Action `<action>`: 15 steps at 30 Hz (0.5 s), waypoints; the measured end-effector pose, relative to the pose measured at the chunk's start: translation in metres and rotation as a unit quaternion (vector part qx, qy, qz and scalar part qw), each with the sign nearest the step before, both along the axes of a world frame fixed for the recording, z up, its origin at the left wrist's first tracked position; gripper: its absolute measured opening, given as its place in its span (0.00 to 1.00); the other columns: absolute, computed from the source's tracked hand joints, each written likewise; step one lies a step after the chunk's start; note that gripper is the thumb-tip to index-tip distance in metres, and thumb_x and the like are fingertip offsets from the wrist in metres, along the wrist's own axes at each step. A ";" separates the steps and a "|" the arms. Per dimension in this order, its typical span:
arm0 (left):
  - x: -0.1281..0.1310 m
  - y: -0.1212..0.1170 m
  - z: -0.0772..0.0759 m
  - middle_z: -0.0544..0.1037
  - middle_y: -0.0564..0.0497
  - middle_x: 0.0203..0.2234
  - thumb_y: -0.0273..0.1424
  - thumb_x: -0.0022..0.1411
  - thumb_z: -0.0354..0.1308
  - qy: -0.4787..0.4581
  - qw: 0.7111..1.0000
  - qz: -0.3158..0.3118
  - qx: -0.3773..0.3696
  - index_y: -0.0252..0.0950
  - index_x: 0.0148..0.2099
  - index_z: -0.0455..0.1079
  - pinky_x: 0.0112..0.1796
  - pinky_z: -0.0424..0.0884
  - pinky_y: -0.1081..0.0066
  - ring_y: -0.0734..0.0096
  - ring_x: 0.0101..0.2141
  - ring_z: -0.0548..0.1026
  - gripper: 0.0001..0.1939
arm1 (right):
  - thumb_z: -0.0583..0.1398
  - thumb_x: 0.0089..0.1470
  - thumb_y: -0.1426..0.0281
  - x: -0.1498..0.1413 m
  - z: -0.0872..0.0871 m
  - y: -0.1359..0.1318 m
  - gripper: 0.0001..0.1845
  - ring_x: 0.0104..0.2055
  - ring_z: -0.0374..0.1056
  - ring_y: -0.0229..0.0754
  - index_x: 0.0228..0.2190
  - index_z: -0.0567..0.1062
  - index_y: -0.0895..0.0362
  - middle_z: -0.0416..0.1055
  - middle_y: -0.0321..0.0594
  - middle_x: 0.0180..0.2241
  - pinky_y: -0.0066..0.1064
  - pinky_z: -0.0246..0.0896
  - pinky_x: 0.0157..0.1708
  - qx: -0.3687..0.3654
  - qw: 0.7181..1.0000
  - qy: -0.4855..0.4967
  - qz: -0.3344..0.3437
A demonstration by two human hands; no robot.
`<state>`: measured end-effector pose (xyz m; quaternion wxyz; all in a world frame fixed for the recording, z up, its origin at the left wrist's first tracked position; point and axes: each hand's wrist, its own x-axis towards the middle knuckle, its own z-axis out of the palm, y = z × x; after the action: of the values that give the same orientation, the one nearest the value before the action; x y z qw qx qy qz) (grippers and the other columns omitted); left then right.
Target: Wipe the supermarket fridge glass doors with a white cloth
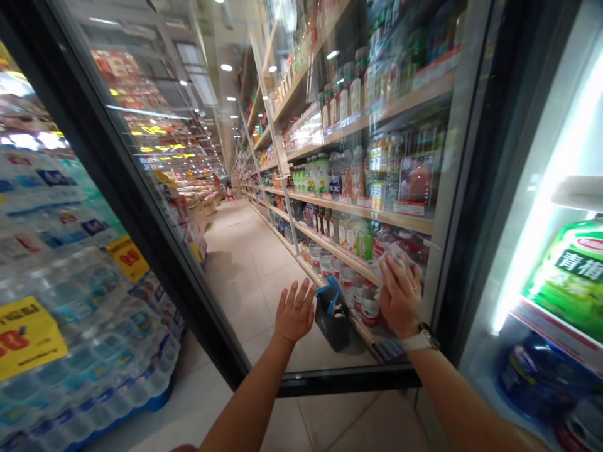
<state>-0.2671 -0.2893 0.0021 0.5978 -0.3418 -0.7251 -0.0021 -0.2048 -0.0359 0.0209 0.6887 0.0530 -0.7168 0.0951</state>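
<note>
Right hand (400,296) clenched on a white cloth (392,262), pressed to the fridge's glass door (348,380). Left hand (295,311) open, fingers spread, nothing held, near a black caddy (332,320). Bottles (346,94) on shelves behind glass.

Shrink-wrapped cases of bottled water (70,314) stand stacked on the left, carrying a yellow price sign (28,336). Shelves of bottled drinks (358,207) run down the tiled aisle (245,276), and a green packet (570,276) sits in the cooler.
</note>
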 end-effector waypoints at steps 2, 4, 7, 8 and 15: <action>0.000 0.000 0.000 0.59 0.46 0.62 0.30 0.62 0.50 0.002 1.000 -0.002 0.001 0.37 0.68 0.48 0.64 0.43 0.60 0.63 0.65 0.49 0.33 | 0.49 0.58 0.82 -0.002 -0.004 -0.002 0.32 0.64 0.54 0.48 0.62 0.58 0.52 0.65 0.45 0.58 0.54 0.44 0.64 -0.044 0.999 0.013 0.001; 0.000 0.001 0.001 0.59 0.46 0.62 0.30 0.61 0.51 0.007 1.000 -0.006 0.003 0.37 0.68 0.48 0.64 0.43 0.60 0.63 0.65 0.48 0.33 | 0.47 0.58 0.82 -0.004 -0.014 -0.011 0.33 0.64 0.53 0.48 0.62 0.57 0.52 0.64 0.45 0.58 0.54 0.45 0.64 -0.048 0.999 -0.001 0.020; 0.000 0.003 0.004 0.59 0.47 0.62 0.29 0.61 0.51 0.011 1.000 -0.010 0.005 0.37 0.68 0.47 0.64 0.43 0.61 0.64 0.66 0.47 0.34 | 0.47 0.58 0.82 -0.004 -0.037 -0.029 0.32 0.65 0.53 0.46 0.62 0.59 0.52 0.67 0.43 0.56 0.50 0.48 0.64 -0.003 0.998 -0.032 0.059; 0.001 0.003 0.004 0.59 0.47 0.62 0.29 0.61 0.51 0.010 1.000 -0.009 0.006 0.37 0.68 0.47 0.64 0.43 0.61 0.65 0.66 0.47 0.34 | 0.47 0.58 0.82 -0.004 -0.045 -0.035 0.31 0.65 0.53 0.45 0.61 0.60 0.52 0.69 0.43 0.55 0.48 0.48 0.64 0.016 0.996 -0.042 0.071; 0.002 0.001 0.002 0.60 0.47 0.62 0.30 0.62 0.51 -0.003 1.000 -0.001 0.003 0.38 0.68 0.48 0.64 0.43 0.61 0.64 0.65 0.49 0.33 | 0.48 0.60 0.81 -0.002 -0.109 -0.061 0.27 0.61 0.60 0.40 0.56 0.68 0.51 0.72 0.38 0.53 0.41 0.50 0.64 0.172 0.963 -0.151 0.142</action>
<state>-0.2650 -0.2881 0.0037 0.5965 -0.3408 -0.7267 -0.0060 -0.2068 -0.0965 -0.0878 0.5324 0.2568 -0.8032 0.0737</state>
